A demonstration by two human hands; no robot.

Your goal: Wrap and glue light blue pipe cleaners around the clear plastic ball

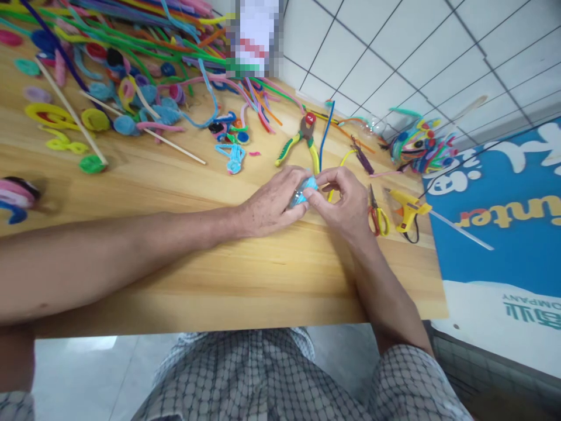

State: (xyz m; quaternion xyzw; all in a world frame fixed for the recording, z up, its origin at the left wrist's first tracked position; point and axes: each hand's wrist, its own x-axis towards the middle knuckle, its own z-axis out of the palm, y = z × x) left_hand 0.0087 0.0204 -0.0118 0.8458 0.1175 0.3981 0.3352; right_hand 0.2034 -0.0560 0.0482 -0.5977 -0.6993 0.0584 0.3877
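Between my two hands, over the wooden table, is a small light-blue piece (310, 188) with clear, shiny plastic at its left side; its exact kind is partly hidden by fingers. My left hand (274, 203) is closed round it from the left, fingers on the far side and thumb on the near side. From the right, my right hand (344, 202) pinches it with thumb and bent fingers. Just beyond the hands lie pliers (286, 149) with yellow-green handles. A yellow pipe cleaner (348, 156) runs partly behind my right hand, and a dark-blue pipe cleaner (325, 137) lies beside the pliers.
Scissors (384, 223) and a yellow glue gun (407, 209) with a glue stick lie to the right. Pipe cleaners (175, 55) and coiled pieces crowd the back left, with wooden sticks (72, 114) among them. A bundle of coloured pieces (423, 146) sits near the tiled wall (372, 52).
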